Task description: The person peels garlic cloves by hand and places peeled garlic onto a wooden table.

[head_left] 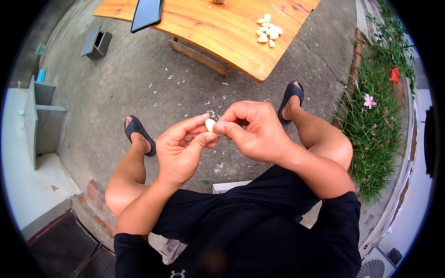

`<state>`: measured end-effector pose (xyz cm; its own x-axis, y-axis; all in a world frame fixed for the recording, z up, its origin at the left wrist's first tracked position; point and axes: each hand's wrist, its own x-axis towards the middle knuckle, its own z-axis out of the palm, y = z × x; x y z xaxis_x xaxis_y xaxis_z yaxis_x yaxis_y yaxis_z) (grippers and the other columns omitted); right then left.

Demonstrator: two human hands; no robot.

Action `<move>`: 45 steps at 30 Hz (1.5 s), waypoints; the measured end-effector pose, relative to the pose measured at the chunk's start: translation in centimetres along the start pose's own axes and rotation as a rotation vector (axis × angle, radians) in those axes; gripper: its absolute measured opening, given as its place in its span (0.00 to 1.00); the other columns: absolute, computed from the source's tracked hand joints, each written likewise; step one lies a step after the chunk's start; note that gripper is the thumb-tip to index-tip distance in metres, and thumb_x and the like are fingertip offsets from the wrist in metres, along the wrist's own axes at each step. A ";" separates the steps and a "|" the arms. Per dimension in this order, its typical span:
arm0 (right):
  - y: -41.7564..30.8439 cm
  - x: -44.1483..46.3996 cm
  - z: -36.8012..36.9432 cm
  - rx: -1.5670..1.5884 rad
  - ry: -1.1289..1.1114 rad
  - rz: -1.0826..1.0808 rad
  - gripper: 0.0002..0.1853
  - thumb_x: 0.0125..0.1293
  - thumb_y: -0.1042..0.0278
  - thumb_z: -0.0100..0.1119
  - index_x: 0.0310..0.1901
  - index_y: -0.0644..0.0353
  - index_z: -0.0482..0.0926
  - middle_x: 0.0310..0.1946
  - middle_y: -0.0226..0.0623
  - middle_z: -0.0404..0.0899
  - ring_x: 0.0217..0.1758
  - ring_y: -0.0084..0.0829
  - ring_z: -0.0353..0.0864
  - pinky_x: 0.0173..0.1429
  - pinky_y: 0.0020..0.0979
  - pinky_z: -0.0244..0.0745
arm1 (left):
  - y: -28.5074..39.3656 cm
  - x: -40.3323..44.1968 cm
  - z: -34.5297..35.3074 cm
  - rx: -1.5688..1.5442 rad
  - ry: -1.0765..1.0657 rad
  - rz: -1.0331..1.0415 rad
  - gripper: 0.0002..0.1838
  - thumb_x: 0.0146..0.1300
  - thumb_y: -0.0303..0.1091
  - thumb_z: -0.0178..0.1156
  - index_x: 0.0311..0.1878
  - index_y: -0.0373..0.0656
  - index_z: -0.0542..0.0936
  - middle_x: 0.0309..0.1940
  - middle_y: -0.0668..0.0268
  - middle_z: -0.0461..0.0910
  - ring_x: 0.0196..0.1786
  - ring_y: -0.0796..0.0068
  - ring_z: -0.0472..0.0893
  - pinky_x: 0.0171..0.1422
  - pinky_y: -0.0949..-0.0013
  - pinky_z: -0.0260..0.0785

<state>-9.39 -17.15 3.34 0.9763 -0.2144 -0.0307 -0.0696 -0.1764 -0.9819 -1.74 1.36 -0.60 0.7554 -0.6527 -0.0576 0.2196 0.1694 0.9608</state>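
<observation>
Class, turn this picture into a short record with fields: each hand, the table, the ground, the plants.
Left hand: holds a pale clove between thumb and fingers
Right hand: thumb and finger pinched at the same clove's right side
Table: wooden; bears a cluster of pale cloves near its right edge and a dark flat device at the near edge, left
Ground: grey, with scattered pale flakes
Plants: green, right side, with a pink flower
</observation>
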 end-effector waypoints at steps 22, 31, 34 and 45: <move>0.3 1.0 -0.8 0.482 -0.225 0.494 0.13 0.72 0.63 0.67 0.45 0.67 0.85 0.36 0.37 0.88 0.33 0.24 0.86 0.39 0.25 0.84 | 1.0 1.0 -0.5 0.548 0.014 0.418 0.11 0.57 0.16 0.72 0.44 0.36 0.88 0.37 0.58 0.88 0.39 0.70 0.88 0.43 0.70 0.82; 1.7 0.4 0.5 0.548 -0.138 0.353 0.12 0.69 0.73 0.69 0.50 0.70 0.85 0.40 0.42 0.89 0.35 0.24 0.87 0.42 0.26 0.85 | 1.9 0.7 0.1 0.790 0.026 0.545 0.08 0.58 0.18 0.72 0.41 0.39 0.89 0.33 0.62 0.89 0.32 0.74 0.86 0.36 0.74 0.76; 1.4 0.2 0.8 0.563 -0.107 0.311 0.10 0.69 0.77 0.67 0.50 0.71 0.85 0.38 0.42 0.89 0.36 0.24 0.87 0.42 0.26 0.85 | 1.7 0.7 0.0 0.765 0.032 0.554 0.09 0.57 0.17 0.72 0.40 0.38 0.89 0.33 0.61 0.89 0.32 0.73 0.87 0.36 0.75 0.77; 1.0 0.2 0.7 0.529 -0.128 0.199 0.14 0.69 0.82 0.65 0.55 0.69 0.84 0.42 0.42 0.89 0.43 0.25 0.87 0.48 0.27 0.85 | 1.7 0.6 -0.4 0.588 0.056 0.427 0.11 0.58 0.14 0.71 0.43 0.36 0.89 0.35 0.57 0.89 0.37 0.71 0.88 0.41 0.71 0.81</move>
<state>-9.09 -16.68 2.16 0.9741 -0.0708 -0.2147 -0.1746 0.3670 -0.9137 -0.63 1.53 0.87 0.7350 -0.5768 0.3565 -0.4576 -0.0339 0.8885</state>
